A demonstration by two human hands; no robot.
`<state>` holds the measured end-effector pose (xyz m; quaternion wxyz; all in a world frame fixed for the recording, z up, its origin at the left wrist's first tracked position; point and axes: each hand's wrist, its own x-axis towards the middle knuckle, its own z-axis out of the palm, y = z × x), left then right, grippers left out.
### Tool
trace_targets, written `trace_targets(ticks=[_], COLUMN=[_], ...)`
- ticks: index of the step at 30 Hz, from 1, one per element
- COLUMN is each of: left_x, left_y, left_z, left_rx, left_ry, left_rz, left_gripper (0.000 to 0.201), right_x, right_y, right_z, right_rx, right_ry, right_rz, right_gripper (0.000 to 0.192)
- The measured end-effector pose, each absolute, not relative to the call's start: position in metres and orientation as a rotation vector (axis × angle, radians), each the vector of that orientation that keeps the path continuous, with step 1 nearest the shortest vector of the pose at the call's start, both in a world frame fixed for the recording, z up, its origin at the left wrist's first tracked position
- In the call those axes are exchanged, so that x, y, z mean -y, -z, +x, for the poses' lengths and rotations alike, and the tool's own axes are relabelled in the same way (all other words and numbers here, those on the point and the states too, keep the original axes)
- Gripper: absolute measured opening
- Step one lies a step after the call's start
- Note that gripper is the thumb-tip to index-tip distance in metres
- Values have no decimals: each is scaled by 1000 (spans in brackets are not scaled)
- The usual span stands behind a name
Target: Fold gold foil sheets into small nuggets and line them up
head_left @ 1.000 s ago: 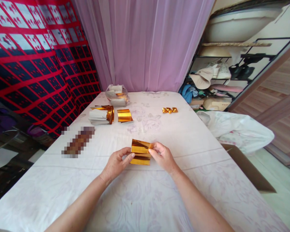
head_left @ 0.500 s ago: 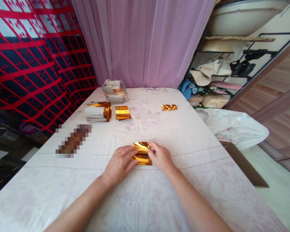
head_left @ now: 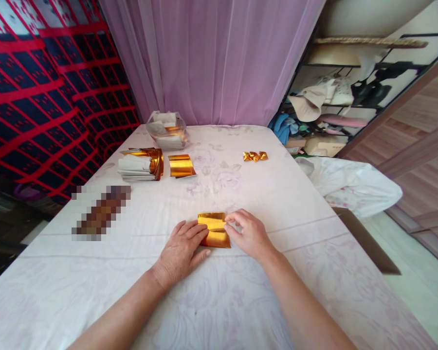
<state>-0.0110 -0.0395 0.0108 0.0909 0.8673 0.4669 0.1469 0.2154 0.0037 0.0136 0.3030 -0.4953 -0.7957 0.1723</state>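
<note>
Head view. Table [head_left: 314, 204], covered in a white cloth with a pale flower print. Behind its far edge: a pink curtain [head_left: 219, 58]. Along its left edge: a red and dark patterned cloth [head_left: 40, 97]. Past its right edge: a shelf rack [head_left: 350, 97] with hats and clothes, and a white bag [head_left: 350, 187].

Far left corner: a clear bag of papers [head_left: 167, 130]; nearer, a stack of papers [head_left: 140, 165] and a gold sheet [head_left: 181, 166] just beside it. Far right part: small folded gold pieces [head_left: 255, 156].

Near the middle, toward the near edge: a folded gold foil sheet [head_left: 214, 232], flat on the cloth. Left hand [head_left: 182, 250], fingers spread and flat, presses its left edge. Right hand [head_left: 248, 234], fingers curled, touches its right edge.
</note>
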Motion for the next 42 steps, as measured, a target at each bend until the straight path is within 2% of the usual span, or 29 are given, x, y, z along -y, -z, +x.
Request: trace_targets(ticks=[2, 5, 7, 11, 14, 24, 31, 38, 42], left_x=[39, 39, 39, 38, 37, 41, 41, 48, 56], left_y=[-10, -11, -11, -12, -12, -5, -7, -9, -7], left_z=[-11, -11, -12, -12, -14, -17, -16, -11, -5], left_rx=[-1394, -1397, -1391, -1372, -1352, -1329, -1317, -1426, -1315], left_ry=[-459, -474, -479, -508, -517, -690, -567, -583, -470], left_rz=[2570, 2548, 2535, 2511, 2492, 2504, 2589, 2649, 2747], left_gripper=[41, 40, 40, 38, 37, 52, 41, 44, 51], right_x=[-3, 1, 3, 4, 2, 1, 2, 2, 1], right_y=[-21, -30, -33, -32, -29, -11, -6, -6, -7], right_z=[221, 225, 225, 223, 221, 211, 204, 200, 199], right_rx=[2227, 2423, 2484, 2501, 2460, 2287, 2243, 2253, 2254], right_ry=[-551, -684, -680, -582, -568, -466, -368, -294, -280], right_rz=[-1177, -1091, -1108, -1117, -1101, -1237, -1366, -1398, -1425], right_gripper=[11, 39, 44, 18, 10, 8, 11, 9, 11])
